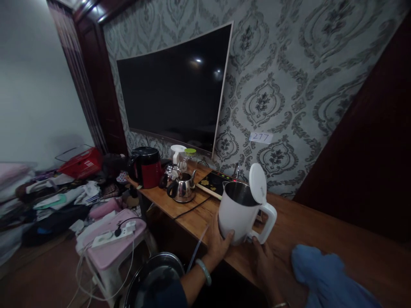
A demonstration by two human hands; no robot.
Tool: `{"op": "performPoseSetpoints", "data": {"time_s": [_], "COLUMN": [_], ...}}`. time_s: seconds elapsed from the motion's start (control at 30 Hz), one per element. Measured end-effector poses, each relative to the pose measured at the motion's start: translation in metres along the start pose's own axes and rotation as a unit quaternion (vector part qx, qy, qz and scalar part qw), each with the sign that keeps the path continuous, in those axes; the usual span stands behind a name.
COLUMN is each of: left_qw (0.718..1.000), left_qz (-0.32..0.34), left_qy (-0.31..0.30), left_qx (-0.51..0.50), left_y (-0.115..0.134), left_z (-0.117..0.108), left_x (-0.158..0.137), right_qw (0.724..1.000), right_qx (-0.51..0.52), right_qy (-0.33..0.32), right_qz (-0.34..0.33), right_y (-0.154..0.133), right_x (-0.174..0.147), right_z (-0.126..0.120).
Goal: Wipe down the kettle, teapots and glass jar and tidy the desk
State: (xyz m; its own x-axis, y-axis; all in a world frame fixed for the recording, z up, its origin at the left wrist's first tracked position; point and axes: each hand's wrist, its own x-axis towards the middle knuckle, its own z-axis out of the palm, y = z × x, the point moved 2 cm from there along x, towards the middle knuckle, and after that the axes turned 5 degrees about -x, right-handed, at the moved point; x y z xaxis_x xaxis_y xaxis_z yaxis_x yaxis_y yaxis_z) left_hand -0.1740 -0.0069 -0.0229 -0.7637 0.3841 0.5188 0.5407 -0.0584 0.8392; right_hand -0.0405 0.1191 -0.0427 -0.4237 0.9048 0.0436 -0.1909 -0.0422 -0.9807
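A white electric kettle (236, 218) is held up over the wooden counter, tilted a little, its lid (257, 183) raised and its steel inside showing. My left hand (218, 239) wraps round the kettle's left side, thumb across the front. Beneath the handle (271, 222), my right hand (263, 256) grips the kettle low down; some of its fingers are hidden. Behind the kettle lies a black induction cooker (213, 183) with a small chrome tap (236, 171) at its end. On the right of the counter is a blue cloth (324, 273).
A steel teapot (183, 190), a red and black kettle (150, 169) and a green-lidded jar (190, 157) stand on the counter (321, 222). Below are a water-filled bucket (160, 273) with a clear hose (196, 248) and a pink stool (109, 252) carrying a power strip (112, 235).
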Motion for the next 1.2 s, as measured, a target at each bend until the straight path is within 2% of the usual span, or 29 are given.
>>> {"op": "performPoseSetpoints", "data": {"time_s": [0.33,0.6,0.8,1.0,1.2], "left_qw": [1.000,1.000,0.999,0.999,0.999], "left_qz": [0.008,-0.003,0.013,0.024,0.016], "left_qy": [0.002,-0.004,0.000,-0.001,0.006], "left_qx": [0.023,0.020,0.032,0.036,0.034], "left_y": [0.003,0.004,-0.003,-0.002,-0.001], "left_z": [0.000,-0.001,0.000,0.000,-0.001], "left_x": [-0.003,0.001,0.001,0.002,0.002], "right_qw": [0.998,0.999,1.000,0.998,1.000], "right_qx": [0.013,0.014,-0.001,0.035,0.001], "right_qy": [-0.004,-0.004,0.011,-0.002,0.019], "right_qz": [0.055,0.040,0.009,0.045,0.020], "right_y": [0.009,-0.008,-0.016,-0.018,-0.033], "right_x": [-0.001,-0.008,-0.010,-0.013,-0.018], "right_z": [-0.003,0.004,0.007,0.011,0.014]}}
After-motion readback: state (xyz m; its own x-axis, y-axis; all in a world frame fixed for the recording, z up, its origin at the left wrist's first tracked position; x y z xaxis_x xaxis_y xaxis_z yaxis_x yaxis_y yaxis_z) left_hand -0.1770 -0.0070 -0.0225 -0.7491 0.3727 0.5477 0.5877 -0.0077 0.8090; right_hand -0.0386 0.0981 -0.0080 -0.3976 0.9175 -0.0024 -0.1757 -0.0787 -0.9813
